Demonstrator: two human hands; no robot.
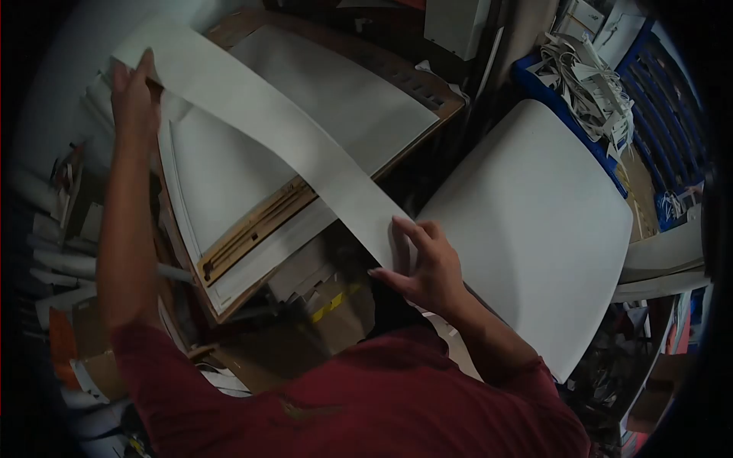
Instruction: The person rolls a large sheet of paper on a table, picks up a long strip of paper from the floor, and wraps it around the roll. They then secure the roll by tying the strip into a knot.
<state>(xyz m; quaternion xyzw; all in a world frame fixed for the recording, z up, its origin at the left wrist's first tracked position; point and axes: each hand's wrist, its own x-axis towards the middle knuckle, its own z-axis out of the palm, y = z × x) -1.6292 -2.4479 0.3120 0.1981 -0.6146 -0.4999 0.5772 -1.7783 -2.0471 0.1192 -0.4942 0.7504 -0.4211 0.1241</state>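
Observation:
A long white strip of thin, bendable sheet stretches diagonally between my hands, above a worktable. At its upper-left end, my left hand grips the edge between thumb and fingers. My right hand pinches the strip across its width near the lower-right end, fingers on one edge and thumb on the other. Below the strip, a large white sheet lies on the brown-edged worktable. A tan slotted bar rests along the near part of that table, partly crossed by the strip.
To the right stands a broad white surface. Beyond it a blue crate holds a heap of thin white offcuts. Rolls and cardboard crowd the left side. Under the table lies a box with yellow tape.

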